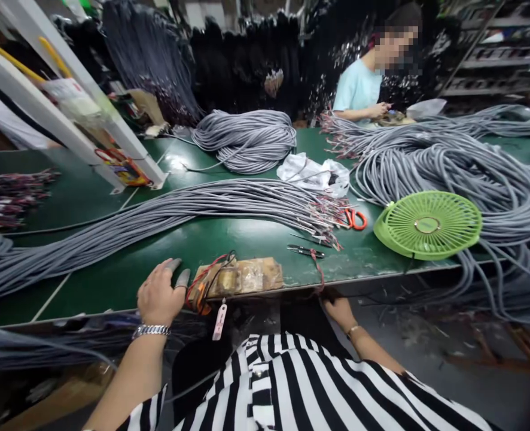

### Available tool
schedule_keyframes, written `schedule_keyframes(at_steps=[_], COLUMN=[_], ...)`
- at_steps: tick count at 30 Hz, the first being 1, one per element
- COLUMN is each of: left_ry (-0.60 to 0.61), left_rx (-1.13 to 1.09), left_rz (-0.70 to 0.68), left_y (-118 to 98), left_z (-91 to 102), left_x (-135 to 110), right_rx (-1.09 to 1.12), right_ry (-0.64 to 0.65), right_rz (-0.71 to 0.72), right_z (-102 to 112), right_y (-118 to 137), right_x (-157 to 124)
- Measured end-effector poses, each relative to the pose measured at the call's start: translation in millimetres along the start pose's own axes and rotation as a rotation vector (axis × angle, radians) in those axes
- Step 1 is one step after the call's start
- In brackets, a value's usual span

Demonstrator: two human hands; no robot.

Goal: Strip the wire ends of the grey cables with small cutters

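My left hand (161,293) rests on the table's front edge, fingers apart, with grey covers on two fingertips. It holds nothing I can see. Just right of it lies a wooden board (271,274) carrying taped parts and red and black wires. A pink tag (220,322) hangs below the board. At the table's edge my right hand (339,311) is lowered, its fingers dark and partly hidden. Above it are small black-handled pliers (305,250) tied with a red cord (319,272). A long bundle of grey cables (193,200) runs across the table, its stripped ends toward the right.
Orange-handled scissors (358,219) lie by the cable ends. A green fan (429,224) stands at right before coiled grey cables (453,167). Another coil (247,134) and a plastic bag (312,172) lie behind. A white post (76,96) rises at left. A co-worker (359,87) sits across the table.
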State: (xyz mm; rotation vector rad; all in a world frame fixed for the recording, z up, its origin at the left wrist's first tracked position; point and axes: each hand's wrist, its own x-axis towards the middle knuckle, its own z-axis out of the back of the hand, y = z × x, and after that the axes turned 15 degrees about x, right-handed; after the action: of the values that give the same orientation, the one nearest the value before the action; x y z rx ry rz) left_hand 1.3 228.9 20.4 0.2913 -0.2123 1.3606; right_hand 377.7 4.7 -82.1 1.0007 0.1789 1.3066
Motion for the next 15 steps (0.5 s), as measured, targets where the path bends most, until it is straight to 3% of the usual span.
schedule_keyframes(at_steps=[4, 6, 10, 12, 15], left_ry=[0.003, 0.007, 0.030, 0.031, 0.061], left_rx=[-0.010, -0.018, -0.031, -0.042, -0.048], left_rz=[0.010, -0.002, 0.039, 0.040, 0.032], left_y=[-3, -6, -8, -6, -2], left_z=[0.9, 2.8, 3.0, 2.9, 7.2], left_x=[-1, -3, -8, -10, -14], right_rx=[0.138, 0.158, -0.050, -0.134, -0.241], right_ry=[0.248, 0.238, -0.023, -0.019, 0.124], right_rz=[-0.010, -0.014, 0.074, 0.136, 0.241], right_z=[26, 45, 68, 66, 52], right_y=[18, 36, 63, 68, 64], right_x=[-36, -34, 21, 61, 113])
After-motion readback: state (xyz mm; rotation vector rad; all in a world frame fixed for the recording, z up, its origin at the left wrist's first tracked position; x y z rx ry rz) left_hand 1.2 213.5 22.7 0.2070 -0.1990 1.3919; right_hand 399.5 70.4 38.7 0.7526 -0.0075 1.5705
